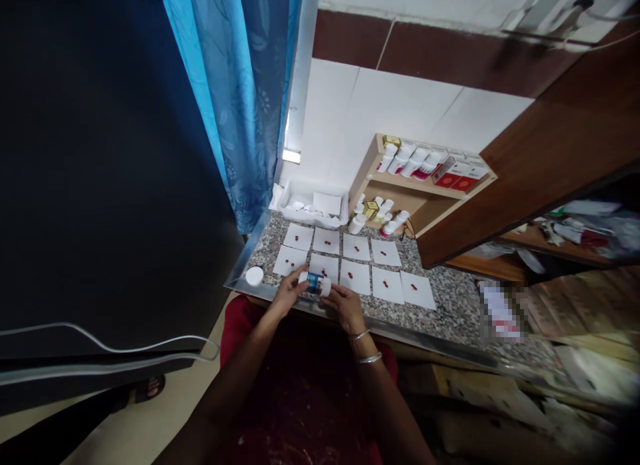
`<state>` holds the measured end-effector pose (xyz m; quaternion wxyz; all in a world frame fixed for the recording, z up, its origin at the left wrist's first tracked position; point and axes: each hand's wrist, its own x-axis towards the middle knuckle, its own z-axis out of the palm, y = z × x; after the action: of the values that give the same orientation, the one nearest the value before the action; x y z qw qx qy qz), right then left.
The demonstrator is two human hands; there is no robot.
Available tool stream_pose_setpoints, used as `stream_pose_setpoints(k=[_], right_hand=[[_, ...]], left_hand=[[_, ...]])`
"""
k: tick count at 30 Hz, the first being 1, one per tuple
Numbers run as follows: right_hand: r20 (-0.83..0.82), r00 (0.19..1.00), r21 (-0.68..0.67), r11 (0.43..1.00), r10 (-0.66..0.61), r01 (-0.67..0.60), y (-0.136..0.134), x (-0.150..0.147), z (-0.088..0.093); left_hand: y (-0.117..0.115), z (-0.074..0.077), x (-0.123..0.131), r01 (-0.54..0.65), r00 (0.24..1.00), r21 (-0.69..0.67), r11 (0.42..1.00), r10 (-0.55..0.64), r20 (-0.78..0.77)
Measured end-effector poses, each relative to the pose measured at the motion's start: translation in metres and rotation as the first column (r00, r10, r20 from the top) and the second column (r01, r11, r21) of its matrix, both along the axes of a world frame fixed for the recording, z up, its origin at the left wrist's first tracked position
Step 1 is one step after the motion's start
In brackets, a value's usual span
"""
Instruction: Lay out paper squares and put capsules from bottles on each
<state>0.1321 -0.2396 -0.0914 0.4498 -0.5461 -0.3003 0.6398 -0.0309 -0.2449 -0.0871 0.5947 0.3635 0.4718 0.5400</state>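
A white bottle with a blue label (315, 283) lies sideways between my hands, above the counter's front edge. My left hand (290, 290) is closed round its left end. At its right end, my right hand (347, 305) has its fingers against the bottle. Several white paper squares (419, 290) lie in two rows on the speckled counter (453, 312), each with small dark red pills on it. Some pills near the bottle look yellowish. A round white lid (255, 276) rests on the counter to the left of my left hand.
Behind the papers sits a white tray (313, 218) with paper pieces. A wooden shelf (425, 185) to its right holds white bottles and boxes. A blue curtain (245, 105) hangs at the left. Someone's foot (155, 386) shows at lower left, near white cables (110, 350).
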Motion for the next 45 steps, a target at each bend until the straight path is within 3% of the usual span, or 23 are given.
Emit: stream_pose_setpoints(k=[4,8,10,13,16,19,24,31,33,36,39,42,45], right_hand=[[0.173,0.985,0.069,0.998,-0.009,-0.003,0.003,0.002,-0.003],[0.463,0.886,0.15,0.982,0.034,-0.116,0.006,0.006,-0.002],[0.626,0.779,0.201,0.959,0.03,-0.199,0.005,0.007,0.002],[0.843,0.537,0.252,0.908,-0.036,-0.335,0.001,0.005,0.01],[0.942,0.32,0.236,0.871,-0.098,-0.43,-0.004,0.0,0.016],[0.962,0.24,0.235,0.844,-0.131,-0.481,-0.005,-0.003,0.017],[0.934,0.325,0.302,0.808,-0.147,-0.505,0.001,-0.003,0.018],[0.859,0.494,0.372,0.831,-0.139,-0.414,0.006,-0.005,0.023],[0.816,0.567,0.373,0.852,-0.113,-0.367,0.006,-0.005,0.022],[0.669,0.742,0.345,0.904,-0.049,-0.251,0.008,-0.003,0.021],[0.517,0.853,0.332,0.935,-0.072,-0.122,0.017,-0.001,0.025],[0.47,0.874,0.374,0.925,-0.125,-0.069,0.038,-0.003,0.033],[0.504,0.852,0.412,0.906,-0.14,-0.095,0.071,-0.015,0.034]], left_hand=[[-0.005,-0.007,0.003,-0.009,0.971,-0.144,0.989,0.044,0.236],[-0.007,-0.008,0.006,-0.021,0.948,-0.166,0.986,0.072,0.311],[-0.008,-0.007,0.007,-0.025,0.943,-0.172,0.985,0.081,0.324],[-0.009,-0.008,0.01,-0.049,0.934,-0.181,0.982,0.109,0.34],[-0.011,-0.009,0.012,-0.085,0.928,-0.193,0.978,0.148,0.342],[-0.012,-0.011,0.012,-0.114,0.926,-0.194,0.974,0.175,0.335],[-0.012,-0.01,0.009,-0.098,0.911,-0.182,0.978,0.162,0.379],[-0.013,-0.011,0.008,-0.079,0.882,-0.16,0.984,0.144,0.449],[-0.013,-0.013,0.008,-0.079,0.871,-0.148,0.986,0.141,0.471],[-0.013,-0.014,0.007,-0.079,0.846,-0.135,0.988,0.138,0.515],[-0.014,-0.014,0.004,-0.091,0.825,-0.127,0.988,0.146,0.546],[-0.016,-0.015,-0.001,-0.115,0.815,-0.119,0.986,0.162,0.556],[-0.019,-0.017,-0.007,-0.124,0.805,-0.105,0.987,0.162,0.571]])
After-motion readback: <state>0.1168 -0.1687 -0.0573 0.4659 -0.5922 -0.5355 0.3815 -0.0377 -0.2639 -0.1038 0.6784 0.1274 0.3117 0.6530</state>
